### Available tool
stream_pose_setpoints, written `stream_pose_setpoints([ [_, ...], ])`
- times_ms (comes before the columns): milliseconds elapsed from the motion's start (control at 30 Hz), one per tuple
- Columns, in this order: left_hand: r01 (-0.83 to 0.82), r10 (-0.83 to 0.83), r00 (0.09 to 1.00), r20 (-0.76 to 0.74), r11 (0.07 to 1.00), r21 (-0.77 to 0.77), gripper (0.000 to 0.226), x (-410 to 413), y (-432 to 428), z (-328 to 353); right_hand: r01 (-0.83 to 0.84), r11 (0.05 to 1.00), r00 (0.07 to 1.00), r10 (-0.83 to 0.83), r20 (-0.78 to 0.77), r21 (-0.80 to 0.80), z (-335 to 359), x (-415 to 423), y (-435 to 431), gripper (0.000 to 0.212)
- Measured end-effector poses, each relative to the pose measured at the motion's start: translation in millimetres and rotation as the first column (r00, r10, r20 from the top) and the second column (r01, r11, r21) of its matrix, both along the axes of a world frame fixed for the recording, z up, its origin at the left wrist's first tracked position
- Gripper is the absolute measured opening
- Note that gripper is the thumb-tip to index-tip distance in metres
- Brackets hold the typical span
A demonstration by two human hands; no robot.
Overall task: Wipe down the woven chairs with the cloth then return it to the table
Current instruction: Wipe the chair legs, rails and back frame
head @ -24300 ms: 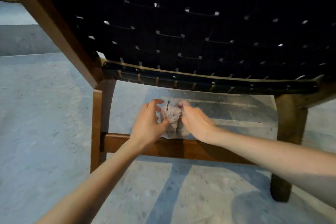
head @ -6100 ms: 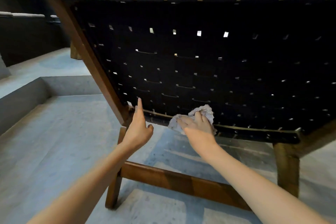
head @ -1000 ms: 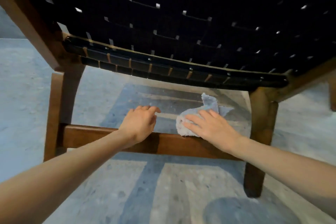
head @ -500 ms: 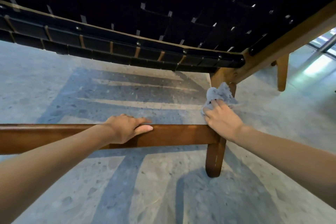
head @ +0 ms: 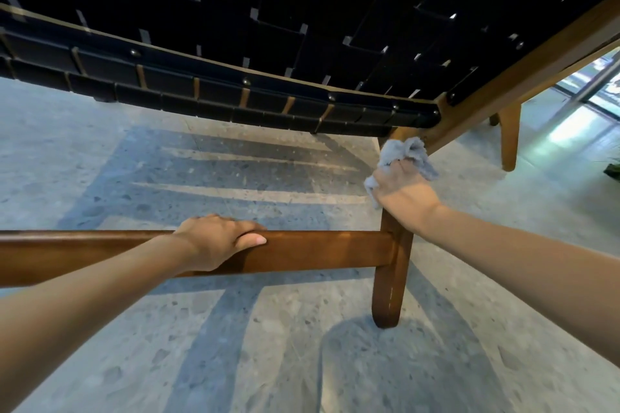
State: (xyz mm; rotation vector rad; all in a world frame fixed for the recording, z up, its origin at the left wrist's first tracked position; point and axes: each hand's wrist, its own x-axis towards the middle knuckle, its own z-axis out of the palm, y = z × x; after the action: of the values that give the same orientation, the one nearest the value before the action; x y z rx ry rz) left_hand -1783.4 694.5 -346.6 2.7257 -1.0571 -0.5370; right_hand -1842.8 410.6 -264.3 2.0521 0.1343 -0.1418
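Down low, the right hand (head: 404,193) is squeezing the grey cloth (head: 407,152) against the chair leg (head: 391,288), fingers curled round it. The left hand (head: 218,241) is gripping the wooden bar (head: 322,250). Above them the black woven seat (head: 268,20) is blocking the view over the speckled floor (head: 268,362).

A window (head: 595,85) with dark frame bars shows in the upper right corner, bright with daylight. Just below it a pale glare (head: 570,127) lies on the floor (head: 84,151). The floor is grey stone flecked with dark and light specks, and it spreads left of the window and down to the near edge. Below the window, at the right edge, a few green leaves of a plant (head: 613,168) show. Well left of the window a wide shadow (head: 235,174) crosses the floor, cut by pale sunlit stripes. Far below the window a rounded shadow (head: 385,369) darkens the stone.
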Motion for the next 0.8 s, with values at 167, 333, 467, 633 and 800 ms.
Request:
stream_pose_setpoints([
  [167,0.008,-0.008,1.000,-0.020,1.000,-0.005,0.046,-1.8,15.8,2.8,0.019,0.971,0.988,0.019,-0.153,0.240,-21.5,-22.0,11.3,0.037],
  [333,-0.022,0.014,0.989,-0.149,0.998,-0.056,0.044,4.7,17.0,6.3,-0.338,0.719,0.907,0.077,0.413,0.608,-8.4,-21.9,8.1,0.054],
  [467,-0.040,0.019,0.983,-0.183,0.993,-0.108,0.045,8.7,18.5,4.7,-0.384,0.499,0.779,-0.276,0.562,0.777,-26.8,3.2,26.8,0.058],
  [633,0.002,-0.010,0.999,-0.051,0.988,-0.155,0.052,6.6,23.9,-6.3,-0.471,0.339,0.409,-0.734,0.542,0.814,-43.2,57.8,40.2,0.053],
  [800,0.033,-0.038,0.999,-0.017,0.974,-0.224,0.061,9.1,25.2,-9.8,-0.578,0.316,0.328,-0.754,0.569,0.752,-57.8,78.9,42.2,0.058],
])
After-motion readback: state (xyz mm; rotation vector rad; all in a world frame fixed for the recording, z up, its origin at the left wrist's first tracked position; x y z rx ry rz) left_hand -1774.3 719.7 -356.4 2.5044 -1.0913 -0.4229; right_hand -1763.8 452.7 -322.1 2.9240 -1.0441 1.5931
